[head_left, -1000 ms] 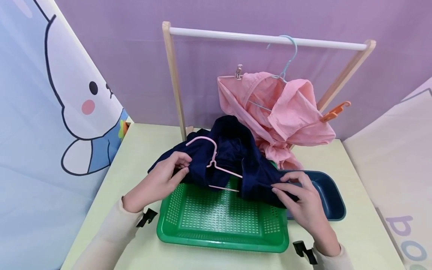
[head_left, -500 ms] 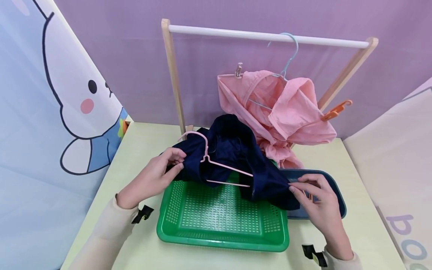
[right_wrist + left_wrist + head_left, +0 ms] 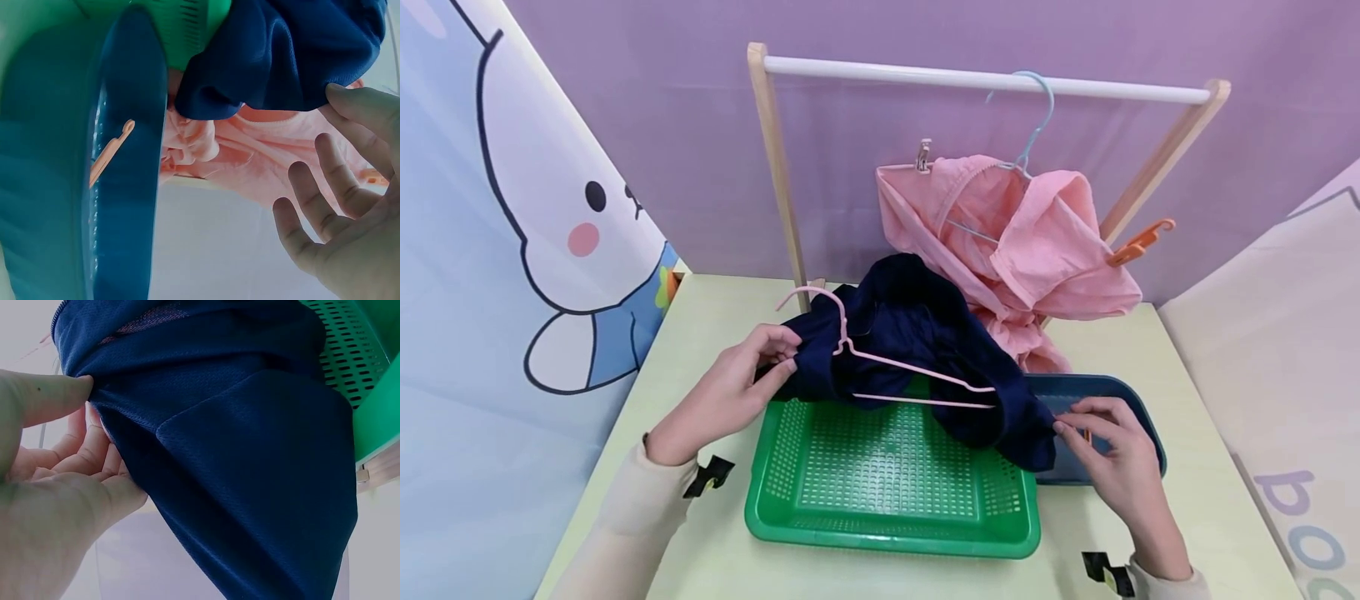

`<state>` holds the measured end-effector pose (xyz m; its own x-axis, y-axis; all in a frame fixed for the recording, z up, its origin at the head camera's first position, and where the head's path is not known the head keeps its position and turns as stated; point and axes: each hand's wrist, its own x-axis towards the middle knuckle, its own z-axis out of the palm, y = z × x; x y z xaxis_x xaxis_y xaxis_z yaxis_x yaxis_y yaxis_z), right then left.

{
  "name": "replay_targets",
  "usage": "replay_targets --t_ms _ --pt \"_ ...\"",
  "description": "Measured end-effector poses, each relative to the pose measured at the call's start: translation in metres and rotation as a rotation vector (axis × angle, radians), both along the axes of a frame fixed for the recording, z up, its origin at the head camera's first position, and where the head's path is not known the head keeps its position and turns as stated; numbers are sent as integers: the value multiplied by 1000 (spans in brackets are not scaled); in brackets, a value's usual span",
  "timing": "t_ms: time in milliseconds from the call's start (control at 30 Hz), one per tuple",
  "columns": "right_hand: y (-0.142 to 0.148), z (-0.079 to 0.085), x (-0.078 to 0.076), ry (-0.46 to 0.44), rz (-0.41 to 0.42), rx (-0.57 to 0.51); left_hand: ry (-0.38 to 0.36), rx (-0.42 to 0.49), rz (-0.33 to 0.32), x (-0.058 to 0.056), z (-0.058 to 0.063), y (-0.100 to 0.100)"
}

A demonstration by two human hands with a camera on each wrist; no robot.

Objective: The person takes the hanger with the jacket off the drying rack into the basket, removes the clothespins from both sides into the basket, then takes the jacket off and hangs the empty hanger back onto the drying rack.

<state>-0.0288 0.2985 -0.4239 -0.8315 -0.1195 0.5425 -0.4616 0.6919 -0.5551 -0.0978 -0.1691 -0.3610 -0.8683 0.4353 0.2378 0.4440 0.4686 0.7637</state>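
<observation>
A navy jacket [image 3: 955, 333] lies with its front open over the back of a green basket. Inside the opening sits a pink clothes hanger [image 3: 917, 367], its hook pointing left and its right end tucked under the jacket's right side. My left hand [image 3: 730, 383] pinches the jacket's left side; in the left wrist view the thumb presses the cloth [image 3: 262, 444] against the fingers behind. With thumb and forefinger my right hand [image 3: 1112, 450] pinches the outer right corner of the jacket. Its other fingers are spread in the right wrist view. The hanger's left arm is hidden by cloth.
The green basket [image 3: 891, 546] stands beneath the jacket. To its right is a dark blue tub [image 3: 1153, 433] with an orange clip [image 3: 112, 150] inside. Behind, a rack [image 3: 985, 79] bears a pink garment [image 3: 1060, 250] on a light blue hanger [image 3: 1037, 133], with an orange peg [image 3: 1142, 242].
My right hand has moved right, drawing the jacket's right side outward. The hanger's hook has shifted left, and its right end lies further right under the cloth. My left hand has moved slightly left.
</observation>
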Motion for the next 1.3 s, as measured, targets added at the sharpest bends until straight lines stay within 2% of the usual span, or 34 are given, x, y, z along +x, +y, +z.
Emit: replay_targets --t_ms 267,733,833,1033,1167,1300 --pt "5 -13 -5 51 2 35 -17 3 11 -1 0 -1" --pt "8 -22 -7 26 -49 96 -41 43 29 -2 2 -5" --pt "5 -23 -4 26 -37 78 -48 45 21 -2 3 -4" --pt "-19 -12 -1 67 67 28 -58 31 21 -2 3 -3" --pt "-43 0 2 119 125 68 -55 27 20 -2 3 -1" --pt "-63 9 6 205 142 111 -62 29 16 -1 3 0"
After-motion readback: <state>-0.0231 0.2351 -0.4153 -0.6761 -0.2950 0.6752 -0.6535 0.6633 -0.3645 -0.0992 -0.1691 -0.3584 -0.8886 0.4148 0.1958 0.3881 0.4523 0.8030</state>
